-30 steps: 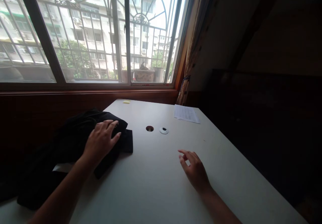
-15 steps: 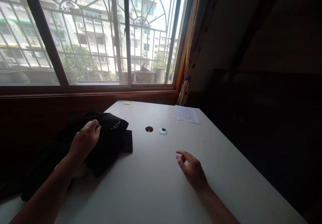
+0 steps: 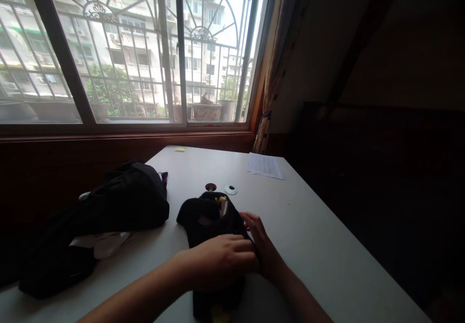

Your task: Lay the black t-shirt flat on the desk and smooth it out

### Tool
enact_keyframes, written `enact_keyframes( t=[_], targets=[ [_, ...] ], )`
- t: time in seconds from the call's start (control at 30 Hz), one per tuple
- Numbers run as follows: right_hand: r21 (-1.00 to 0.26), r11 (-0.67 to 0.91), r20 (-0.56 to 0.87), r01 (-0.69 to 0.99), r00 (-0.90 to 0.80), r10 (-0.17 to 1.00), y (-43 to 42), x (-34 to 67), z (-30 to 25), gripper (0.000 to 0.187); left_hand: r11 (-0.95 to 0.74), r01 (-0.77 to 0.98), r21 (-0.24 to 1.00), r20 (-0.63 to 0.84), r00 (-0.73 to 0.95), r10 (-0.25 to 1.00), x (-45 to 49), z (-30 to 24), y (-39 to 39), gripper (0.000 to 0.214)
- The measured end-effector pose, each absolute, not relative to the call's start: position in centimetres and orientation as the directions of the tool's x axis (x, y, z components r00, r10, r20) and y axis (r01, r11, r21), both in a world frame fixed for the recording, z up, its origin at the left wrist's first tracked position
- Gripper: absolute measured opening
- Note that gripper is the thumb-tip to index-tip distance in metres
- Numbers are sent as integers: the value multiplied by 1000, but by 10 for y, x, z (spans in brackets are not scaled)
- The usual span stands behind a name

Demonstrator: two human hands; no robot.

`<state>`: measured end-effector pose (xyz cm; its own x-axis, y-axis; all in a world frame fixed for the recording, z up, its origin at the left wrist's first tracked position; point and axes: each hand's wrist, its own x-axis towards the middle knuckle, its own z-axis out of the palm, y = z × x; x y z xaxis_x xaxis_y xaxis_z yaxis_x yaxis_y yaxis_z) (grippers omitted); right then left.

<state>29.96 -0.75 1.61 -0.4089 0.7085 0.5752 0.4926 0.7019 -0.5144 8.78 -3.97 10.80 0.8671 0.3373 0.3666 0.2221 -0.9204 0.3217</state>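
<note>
A dark, crumpled black garment (image 3: 209, 233) with a small yellow and white mark lies in front of me on the white table. My left hand (image 3: 227, 260) reaches across it, fingers curled into the cloth near its right edge. At that same edge, my right hand (image 3: 263, 245) has its bent fingers against the fabric; its thumb is hidden. A heap of black clothes (image 3: 127, 202) rests at the left, with pale cloth (image 3: 109, 243) showing beneath.
On the white table (image 3: 308, 245) are a round cable hole (image 3: 210, 187) and its loose white ring cover (image 3: 230, 190). Printed sheets (image 3: 266, 166) lie at the far right corner, a yellow note (image 3: 180, 149) at the far left. A barred window (image 3: 145, 61) stands behind.
My left hand has carried a black garment rightward from the heap to the table's middle. My right hand has shifted slightly left and now touches it.
</note>
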Motion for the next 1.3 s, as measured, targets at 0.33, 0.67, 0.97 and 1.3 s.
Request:
enact_keyframes(
  t=[0.33,0.67,0.97,1.3],
  targets=[
    [-645,629,487,434,-402,776,-9,304,32,26,-772,474,423,496,593,635,25,67,5,23],
    [-870,434,400,235,-179,899,7,320,23,28,-668,581,465,504,447,739,-17,1,33,61],
    [-888,363,357,281,-75,931,13,330,19,26,-597,681,423,408,445,797,-18,10,35,17],
    [-530,528,685,664,-32,728,1,333,36,23,-537,592,600,530,208,822,-20,22,30,20]
  ],
)
